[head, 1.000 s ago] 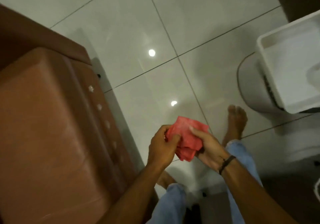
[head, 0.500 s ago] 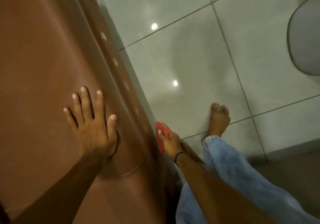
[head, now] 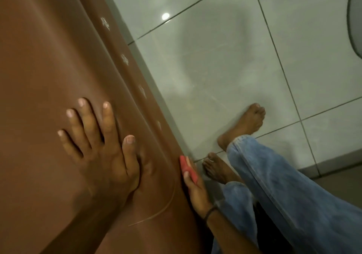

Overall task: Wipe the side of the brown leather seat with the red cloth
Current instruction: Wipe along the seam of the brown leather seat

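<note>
Left hand [head: 98, 151] lies flat on top of the brown leather seat [head: 49, 67], fingers spread, holding nothing; reads as a brace while the person leans over. Right hand [head: 194, 187] is down at the seat's side panel, fingers closed around the red cloth [head: 187, 166], which is bunched and pressed against or just beside the leather near the lower edge. Only a strip of cloth shows past the fingers. A row of pale studs [head: 124, 59] runs along the side panel, ahead of the cloth.

Step in hand, by judgement: the wipe of the side is at its start, cloth at the near end. Next move calls for sliding the cloth along the panel toward the studs, keeping pressure sideways into the leather. Both bare feet stand on the tiled floor [head: 225, 67] close beside.
</note>
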The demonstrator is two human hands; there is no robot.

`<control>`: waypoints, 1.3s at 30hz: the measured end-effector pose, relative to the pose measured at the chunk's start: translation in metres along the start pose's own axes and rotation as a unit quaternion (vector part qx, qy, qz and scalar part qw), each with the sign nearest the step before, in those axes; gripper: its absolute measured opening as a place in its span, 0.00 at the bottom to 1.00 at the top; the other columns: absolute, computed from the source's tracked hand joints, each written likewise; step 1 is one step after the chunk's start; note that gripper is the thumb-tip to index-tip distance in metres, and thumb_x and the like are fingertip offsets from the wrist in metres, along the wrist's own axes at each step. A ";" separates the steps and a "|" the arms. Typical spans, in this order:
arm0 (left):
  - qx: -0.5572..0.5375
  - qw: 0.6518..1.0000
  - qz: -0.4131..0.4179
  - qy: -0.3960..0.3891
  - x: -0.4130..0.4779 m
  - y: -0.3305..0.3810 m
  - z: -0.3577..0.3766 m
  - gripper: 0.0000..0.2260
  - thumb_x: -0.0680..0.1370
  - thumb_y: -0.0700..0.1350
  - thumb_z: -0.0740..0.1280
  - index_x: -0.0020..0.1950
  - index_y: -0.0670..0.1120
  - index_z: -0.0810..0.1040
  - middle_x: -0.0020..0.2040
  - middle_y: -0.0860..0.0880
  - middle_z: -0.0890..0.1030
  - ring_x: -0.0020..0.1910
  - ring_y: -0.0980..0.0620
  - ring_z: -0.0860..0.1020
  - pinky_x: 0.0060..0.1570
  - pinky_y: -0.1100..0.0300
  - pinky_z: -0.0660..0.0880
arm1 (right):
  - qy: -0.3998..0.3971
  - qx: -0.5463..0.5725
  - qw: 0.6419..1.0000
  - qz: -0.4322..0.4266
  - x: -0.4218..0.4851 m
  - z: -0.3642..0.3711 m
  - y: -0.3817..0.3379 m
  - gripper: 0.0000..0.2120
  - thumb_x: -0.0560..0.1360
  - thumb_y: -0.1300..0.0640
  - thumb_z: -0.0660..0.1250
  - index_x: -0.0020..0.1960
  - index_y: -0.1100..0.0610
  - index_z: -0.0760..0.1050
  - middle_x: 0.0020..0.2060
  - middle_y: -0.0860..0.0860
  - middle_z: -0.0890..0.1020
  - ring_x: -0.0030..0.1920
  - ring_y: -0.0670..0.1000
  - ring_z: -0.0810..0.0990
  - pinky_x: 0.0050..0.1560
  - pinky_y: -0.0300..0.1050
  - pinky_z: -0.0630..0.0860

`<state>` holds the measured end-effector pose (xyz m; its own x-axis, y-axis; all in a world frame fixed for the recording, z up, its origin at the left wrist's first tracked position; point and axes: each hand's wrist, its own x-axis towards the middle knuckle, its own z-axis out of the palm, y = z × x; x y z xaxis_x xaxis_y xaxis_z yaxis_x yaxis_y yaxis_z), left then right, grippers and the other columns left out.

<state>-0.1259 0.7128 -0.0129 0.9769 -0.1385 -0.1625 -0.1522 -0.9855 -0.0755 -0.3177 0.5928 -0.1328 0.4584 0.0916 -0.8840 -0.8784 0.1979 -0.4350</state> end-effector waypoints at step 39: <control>-0.046 0.995 -0.065 0.068 0.156 -0.035 -0.019 0.31 0.87 0.55 0.47 0.89 0.47 0.48 0.89 0.41 0.50 0.89 0.40 0.48 0.85 0.34 0.46 | -0.001 -0.002 0.988 -0.154 0.153 0.056 -0.230 0.25 0.89 0.49 0.55 0.85 0.47 0.60 0.87 0.45 0.57 0.88 0.47 0.50 0.87 0.47 0.44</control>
<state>0.0345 0.7234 -0.0165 0.9996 -0.0153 -0.0227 -0.0152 -0.9999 0.0042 -0.0381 0.6157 -0.1581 0.7047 0.0304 -0.7089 -0.6975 0.2132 -0.6842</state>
